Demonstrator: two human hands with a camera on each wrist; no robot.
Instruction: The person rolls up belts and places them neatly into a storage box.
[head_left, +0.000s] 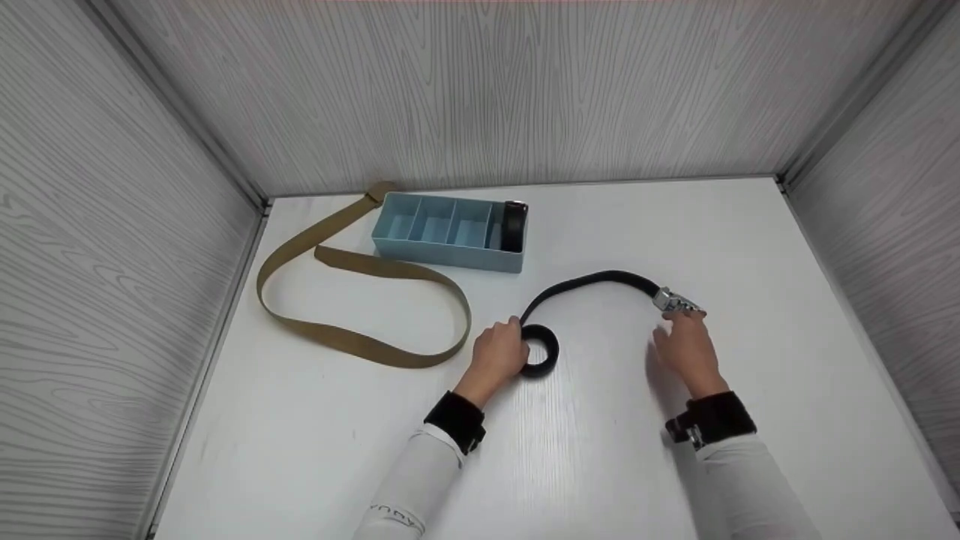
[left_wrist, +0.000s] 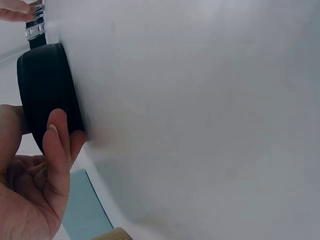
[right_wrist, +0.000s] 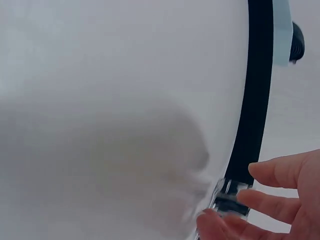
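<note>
A black belt (head_left: pixel 592 279) lies on the white table, partly rolled into a coil (head_left: pixel 553 351) that stands on its edge-side with a round hole in the middle. My left hand (head_left: pixel 499 352) grips the coil's left side, its fingers (left_wrist: pixel 59 155) against the outer face. From the coil the strap arcs right to a silver metal buckle (head_left: pixel 673 300). At that end my right hand (head_left: pixel 688 351) holds the buckle between curled fingers and thumb; the right wrist view shows the fingers (right_wrist: pixel 272 205) at the buckle's edge, part of which they hide.
Behind the hands stands a light blue divided box (head_left: pixel 450 255), with another rolled black belt (head_left: pixel 514 226) in its right compartment. A tan webbing belt (head_left: pixel 360 346) lies in a loose loop at left, its end beside the box. Grey wood-grain walls (head_left: pixel 480 97) enclose the table.
</note>
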